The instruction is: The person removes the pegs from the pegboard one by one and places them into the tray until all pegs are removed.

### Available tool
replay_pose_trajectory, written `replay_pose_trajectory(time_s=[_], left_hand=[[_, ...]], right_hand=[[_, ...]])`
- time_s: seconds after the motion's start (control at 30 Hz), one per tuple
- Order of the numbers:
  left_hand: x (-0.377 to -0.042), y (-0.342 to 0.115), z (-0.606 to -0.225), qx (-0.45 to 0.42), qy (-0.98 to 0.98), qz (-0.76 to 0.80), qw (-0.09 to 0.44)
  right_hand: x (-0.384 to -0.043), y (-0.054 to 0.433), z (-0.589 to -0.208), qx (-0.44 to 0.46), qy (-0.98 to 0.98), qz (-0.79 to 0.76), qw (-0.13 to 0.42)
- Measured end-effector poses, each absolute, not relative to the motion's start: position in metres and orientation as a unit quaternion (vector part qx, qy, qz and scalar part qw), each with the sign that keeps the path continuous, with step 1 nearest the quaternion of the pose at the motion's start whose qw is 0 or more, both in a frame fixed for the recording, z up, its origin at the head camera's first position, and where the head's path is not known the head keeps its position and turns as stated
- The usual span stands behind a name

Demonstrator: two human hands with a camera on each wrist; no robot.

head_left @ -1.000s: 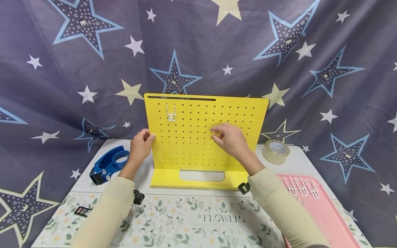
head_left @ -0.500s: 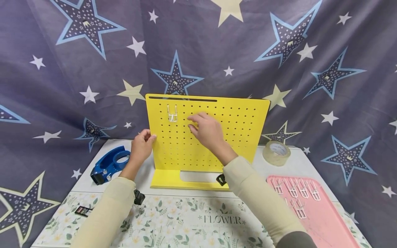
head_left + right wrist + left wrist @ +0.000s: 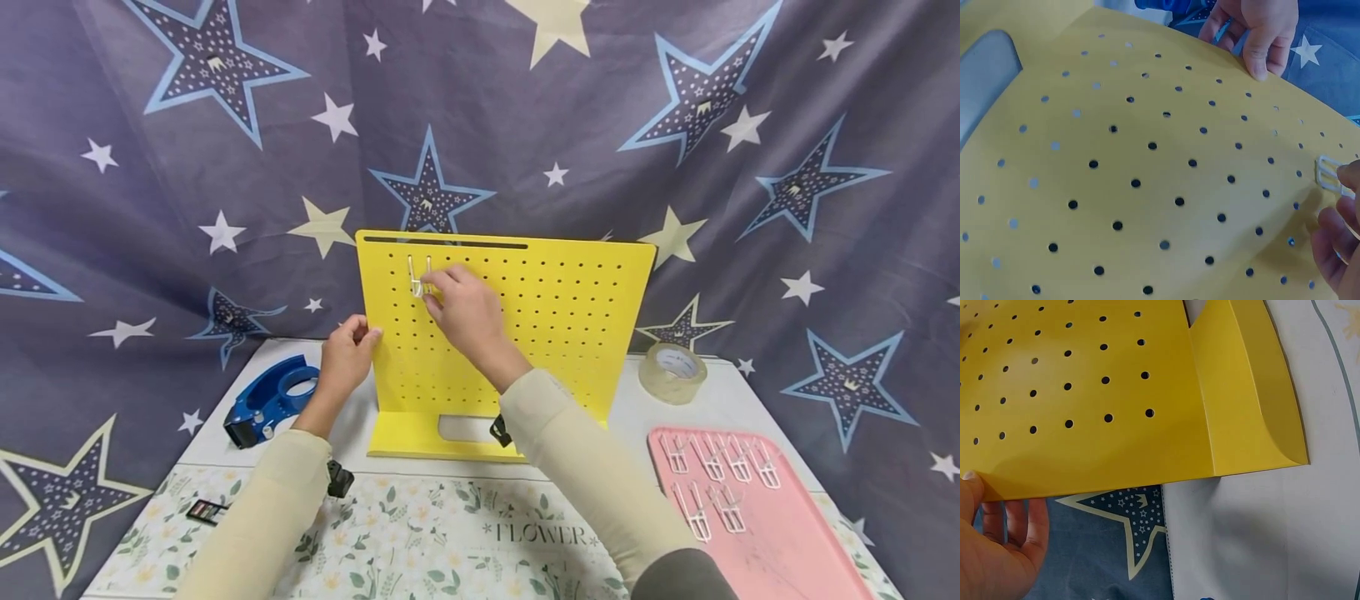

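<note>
A yellow pegboard [image 3: 540, 342] stands upright on its folded base. My left hand [image 3: 348, 354] grips its left edge, thumb on the front face and fingers behind, as the left wrist view shows. Near the top left corner a white wire hook [image 3: 415, 287] hangs on the board. My right hand [image 3: 468, 317] is at that hook, thumb and forefinger pinching its right side and covering part of it. In the right wrist view, a fingertip overlaps the white wire loop [image 3: 1321, 174] and the other fingers are curled below.
A pink tray [image 3: 787, 558] at the right bears several white wire hooks [image 3: 738, 462]. Behind it sits a roll of clear tape [image 3: 672, 375]. A blue tape dispenser [image 3: 266, 404] stands left of the board, with a small black item [image 3: 206, 512] in front. A star-patterned cloth hangs behind.
My right hand has moved left and up across the board, from its right half to the hook at the top left. The left hand keeps its hold on the edge.
</note>
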State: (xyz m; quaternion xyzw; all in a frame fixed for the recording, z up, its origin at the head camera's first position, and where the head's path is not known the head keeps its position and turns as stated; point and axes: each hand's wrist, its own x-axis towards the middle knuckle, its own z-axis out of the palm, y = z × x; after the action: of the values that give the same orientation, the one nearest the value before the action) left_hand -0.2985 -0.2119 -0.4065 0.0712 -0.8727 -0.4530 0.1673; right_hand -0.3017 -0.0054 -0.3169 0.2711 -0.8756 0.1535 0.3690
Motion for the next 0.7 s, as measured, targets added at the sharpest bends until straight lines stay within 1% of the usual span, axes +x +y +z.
replay_pose_trajectory(time_s=[0.27, 0.47, 0.7], left_hand=[[-0.297, -0.212, -0.406, 0.069, -0.875, -0.449, 0.168], [-0.297, -0.212, -0.406, 0.074, -0.875, -0.45, 0.162], [-0.297, -0.211, -0.405, 0.077, -0.874, -0.449, 0.167]], right_hand=[[-0.305, -0.015, -0.321, 0.245, -0.871, 0.166, 0.393], [-0.306, -0.02, -0.321, 0.237, -0.87, 0.179, 0.393], [-0.308, -0.023, -0.319, 0.225, -0.87, 0.178, 0.4]])
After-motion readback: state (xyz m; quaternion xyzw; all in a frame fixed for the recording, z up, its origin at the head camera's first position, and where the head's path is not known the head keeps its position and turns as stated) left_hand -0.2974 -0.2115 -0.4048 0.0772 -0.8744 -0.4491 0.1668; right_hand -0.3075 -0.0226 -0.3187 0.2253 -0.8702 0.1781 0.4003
